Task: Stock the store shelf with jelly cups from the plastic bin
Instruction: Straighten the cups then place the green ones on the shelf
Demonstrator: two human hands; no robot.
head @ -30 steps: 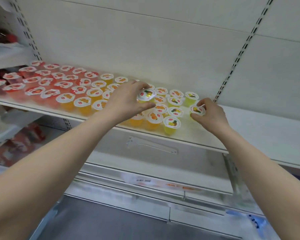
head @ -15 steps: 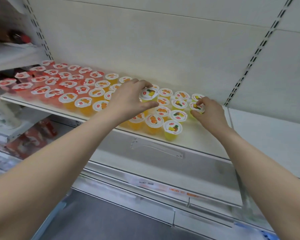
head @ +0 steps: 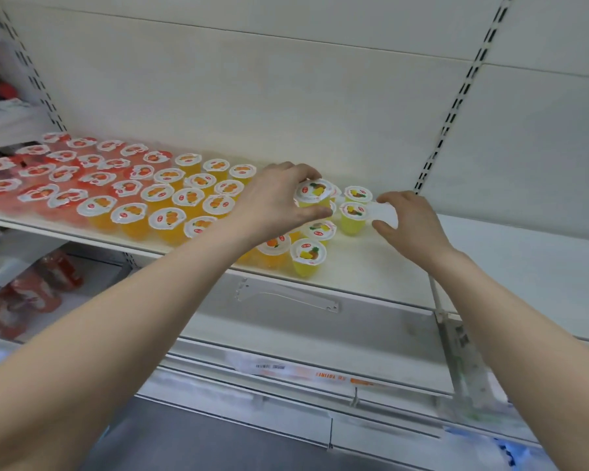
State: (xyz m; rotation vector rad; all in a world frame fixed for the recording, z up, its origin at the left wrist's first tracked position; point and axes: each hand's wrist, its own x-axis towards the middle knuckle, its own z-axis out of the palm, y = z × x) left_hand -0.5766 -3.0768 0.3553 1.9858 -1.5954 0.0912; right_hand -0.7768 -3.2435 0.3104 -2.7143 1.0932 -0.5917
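Note:
Several jelly cups stand in rows on the white shelf (head: 388,280): red ones (head: 62,173) at the left, orange ones (head: 165,219) in the middle, yellow ones (head: 307,254) at the right end. My left hand (head: 272,205) grips a yellow jelly cup (head: 313,192) by its rim, just above the right end of the rows. My right hand (head: 410,222) hovers just right of a standing yellow cup (head: 353,214), thumb and fingers spread in a curve, holding nothing. The plastic bin is not in view.
The shelf is bare to the right of the yellow cups. A slotted upright (head: 453,107) runs up the back wall behind my right hand. Red packets (head: 31,294) lie on a lower shelf at the left. A price rail (head: 306,373) sits below.
My right hand has let go of the yellow cup it was setting down and drawn slightly right. My left hand still holds its cup over the rows.

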